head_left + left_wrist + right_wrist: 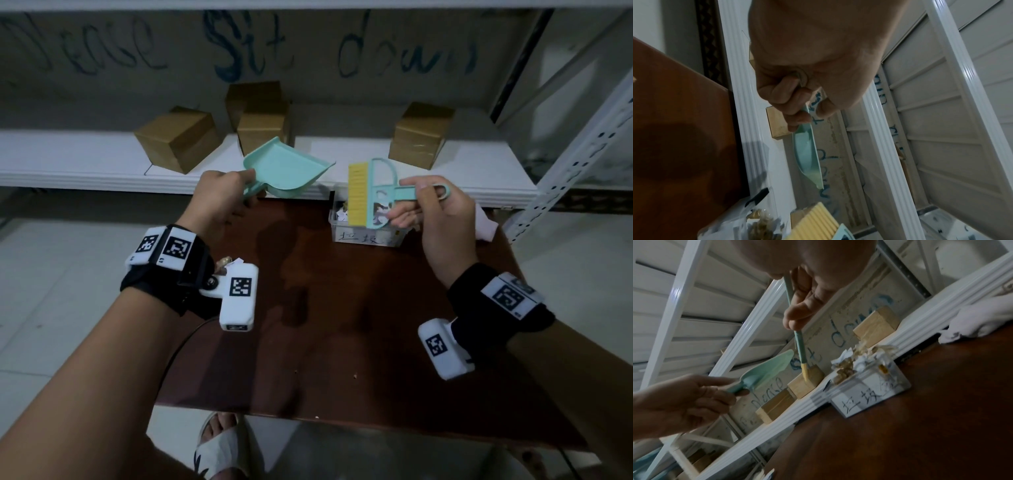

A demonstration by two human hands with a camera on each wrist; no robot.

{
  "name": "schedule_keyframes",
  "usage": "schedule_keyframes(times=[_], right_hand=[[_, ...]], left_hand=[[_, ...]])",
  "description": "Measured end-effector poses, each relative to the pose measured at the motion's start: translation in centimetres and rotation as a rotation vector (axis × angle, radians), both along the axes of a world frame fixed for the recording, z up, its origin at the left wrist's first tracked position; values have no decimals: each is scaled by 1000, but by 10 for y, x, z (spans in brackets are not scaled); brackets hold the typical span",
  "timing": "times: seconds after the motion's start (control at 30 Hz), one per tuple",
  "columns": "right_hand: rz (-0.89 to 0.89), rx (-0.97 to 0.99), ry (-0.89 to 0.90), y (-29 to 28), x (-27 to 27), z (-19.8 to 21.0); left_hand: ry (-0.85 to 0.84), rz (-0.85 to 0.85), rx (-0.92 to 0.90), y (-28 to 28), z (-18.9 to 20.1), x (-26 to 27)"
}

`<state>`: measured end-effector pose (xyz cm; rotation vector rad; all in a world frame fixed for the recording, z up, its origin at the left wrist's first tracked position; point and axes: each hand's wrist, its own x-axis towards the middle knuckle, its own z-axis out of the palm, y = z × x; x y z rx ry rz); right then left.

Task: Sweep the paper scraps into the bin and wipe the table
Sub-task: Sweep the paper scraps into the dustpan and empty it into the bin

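Note:
My left hand [245, 188] grips the handle of a mint-green dustpan [287, 168], holding it in the air over the table's far edge with its mouth to the right. My right hand [411, 204] pinches the handle of a mint brush [375, 192] with yellow bristles, hanging just above the clear labelled bin [363, 237]. In the right wrist view the bin [865, 395] is heaped with crumpled paper scraps [855, 358]. The left wrist view shows the dustpan [806, 154] edge-on. A few tiny crumbs [355, 376] lie on the brown table [342, 325].
A white cloth [484, 226] lies at the table's far right corner. Behind the table runs a white shelf [102, 174] carrying three cardboard boxes [178, 138], with a perforated upright [582, 154] at the right. A sandalled foot [222, 442] shows below the table's near edge.

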<state>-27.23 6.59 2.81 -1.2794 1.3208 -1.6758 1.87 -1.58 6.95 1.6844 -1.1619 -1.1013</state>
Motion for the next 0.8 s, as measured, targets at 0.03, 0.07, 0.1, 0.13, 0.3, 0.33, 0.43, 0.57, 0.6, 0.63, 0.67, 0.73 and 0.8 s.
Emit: schedule_keyframes(times=[0.03, 0.07, 0.1, 0.13, 0.3, 0.33, 0.43, 0.57, 0.6, 0.63, 0.67, 0.73, 0.8], right_hand=[[14, 20, -16, 0, 4, -5], [29, 39, -28, 1, 10, -11], [47, 60, -32, 2, 15, -17], [72, 83, -34, 4, 21, -24], [215, 251, -128, 17, 56, -48], [235, 286, -143, 17, 65, -50], [267, 366, -173, 9, 98, -51], [332, 414, -255, -16, 154, -55], [344, 431, -264, -21, 167, -56], [355, 453, -265, -26, 178, -58], [368, 475, -263, -30, 188, -60], [392, 509, -260, -36, 202, -65], [401, 531, -270, -39, 212, -69]], left_hand=[[-10, 6, 0, 0, 1, 4], [-12, 12, 0, 1, 1, 8], [-7, 15, 0, 1, 1, 11], [4, 17, -2, 2, 2, 14], [71, 17, -34, 11, 10, 22], [75, 16, -41, 13, 12, 23], [78, -4, -45, 16, 16, 29], [73, 25, -60, 18, 23, 48], [68, 38, -67, 18, 25, 52], [67, 48, -71, 19, 28, 57], [69, 57, -73, 20, 30, 61], [76, 62, -77, 21, 33, 69], [80, 63, -86, 21, 33, 75]])
